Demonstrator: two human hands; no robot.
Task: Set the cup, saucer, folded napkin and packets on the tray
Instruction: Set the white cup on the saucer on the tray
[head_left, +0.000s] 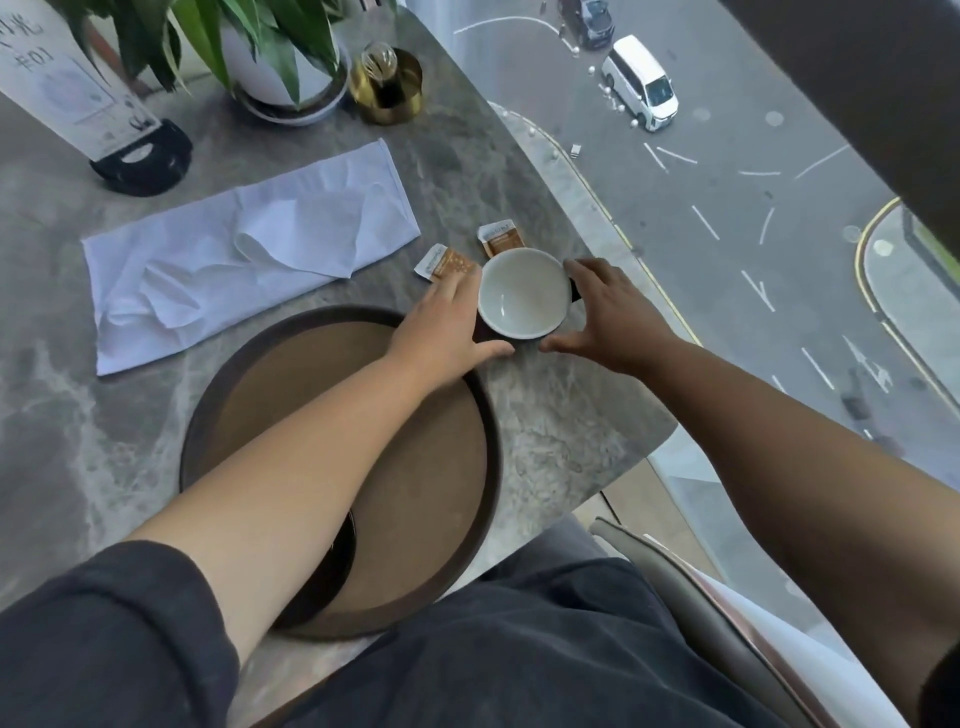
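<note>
A round white ceramic cup (523, 292) with a smooth, empty bowl is seated on a dark saucer (493, 335), which is gripped at its edges by the left hand (449, 317) and the right hand (605, 317). Just beside it lies the round brown tray (467, 467) with a dark raised rim. Two small orange-and-white paper packets (448, 263) and a crumpled white cloth napkin (249, 249) are spread on the grey marbled counter (78, 441), near a potted plant (280, 57); a street is seen below
</note>
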